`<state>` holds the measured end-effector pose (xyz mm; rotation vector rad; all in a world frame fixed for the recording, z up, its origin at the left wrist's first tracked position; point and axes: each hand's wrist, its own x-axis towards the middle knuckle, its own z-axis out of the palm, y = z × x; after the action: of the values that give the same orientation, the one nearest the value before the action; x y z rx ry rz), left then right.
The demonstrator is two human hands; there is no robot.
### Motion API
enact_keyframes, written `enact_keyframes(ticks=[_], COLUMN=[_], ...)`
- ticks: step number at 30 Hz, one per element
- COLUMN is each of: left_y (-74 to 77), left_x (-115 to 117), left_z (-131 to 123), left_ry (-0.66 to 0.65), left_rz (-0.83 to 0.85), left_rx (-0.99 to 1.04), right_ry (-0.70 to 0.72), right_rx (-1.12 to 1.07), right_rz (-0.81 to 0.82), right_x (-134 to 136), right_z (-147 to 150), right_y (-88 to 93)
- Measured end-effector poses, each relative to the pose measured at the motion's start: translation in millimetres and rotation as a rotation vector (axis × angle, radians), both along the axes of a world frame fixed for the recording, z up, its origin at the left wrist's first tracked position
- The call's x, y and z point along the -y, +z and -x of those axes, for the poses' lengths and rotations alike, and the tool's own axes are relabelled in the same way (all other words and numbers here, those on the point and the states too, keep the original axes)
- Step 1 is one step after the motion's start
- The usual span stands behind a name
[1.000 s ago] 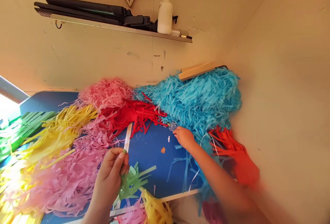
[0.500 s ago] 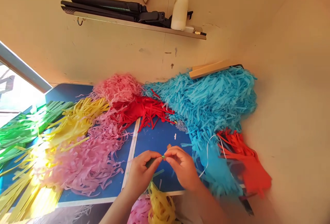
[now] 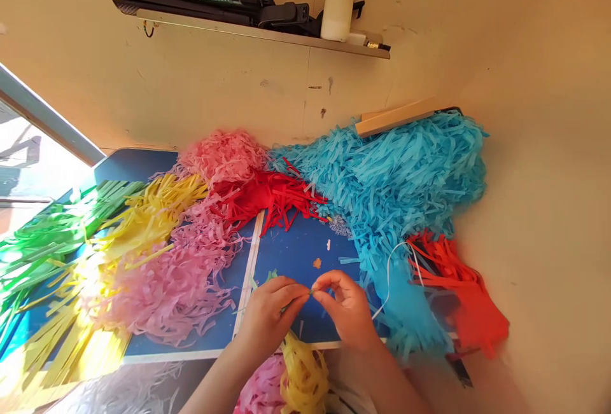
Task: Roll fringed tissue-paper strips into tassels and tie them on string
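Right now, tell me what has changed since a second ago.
The right hand left the small silvery bundle and came nearer the person; the left hand, still holding the green tissue tassel, moved rightward to meet it. The fluffy blue paper pile and white bottle stayed put.

There was one left hand point(image 3: 267, 312) and one right hand point(image 3: 351, 312) — two in all — with one green paper twist point(image 3: 311, 292) between them, one white bottle point(image 3: 339, 7), one shelf point(image 3: 214, 27), one blue table point(image 3: 291, 252) and one big blue fringe heap point(image 3: 405, 172)

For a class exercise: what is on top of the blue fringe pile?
A tan piece rests on the back of the blue fringe pile; a dark edge shows beside it. What lies beneath is hidden.
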<state>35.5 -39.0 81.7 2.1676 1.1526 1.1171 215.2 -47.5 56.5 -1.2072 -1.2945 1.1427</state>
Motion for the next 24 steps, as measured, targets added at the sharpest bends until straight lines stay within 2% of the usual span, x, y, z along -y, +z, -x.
enact_keyframes(ticks=[3, 8, 14, 19, 24], left_y=[3.1, 3.4, -0.7, -5.5, -8.4], left_x=[0.6, 5.9, 11.1, 12.6, 12.4], left_z=[-0.3, -5.3, -6.5, -3.8, -3.9], left_ry=[-0.025, 0.033, -0.001, 0.073, 0.068], left_rz=[0.036, 0.079, 0.1, 0.144, 0.097], left_rx=[-0.021, -0.098, -0.108, -0.09, -0.08], right_ry=[0.081, 0.059, 0.091, 0.048, 0.1], right_rx=[0.049, 0.139, 0.193, 0.242, 0.2], right_rz=[-0.045, -0.037, -0.094, -0.089, -0.056], right_x=[-0.9, 3.7, 4.8, 4.0, 4.5], right_z=[-4.2, -5.9, -7.8, -6.2, -5.9], right_y=[6.5, 12.5, 10.9, 9.3, 10.3])
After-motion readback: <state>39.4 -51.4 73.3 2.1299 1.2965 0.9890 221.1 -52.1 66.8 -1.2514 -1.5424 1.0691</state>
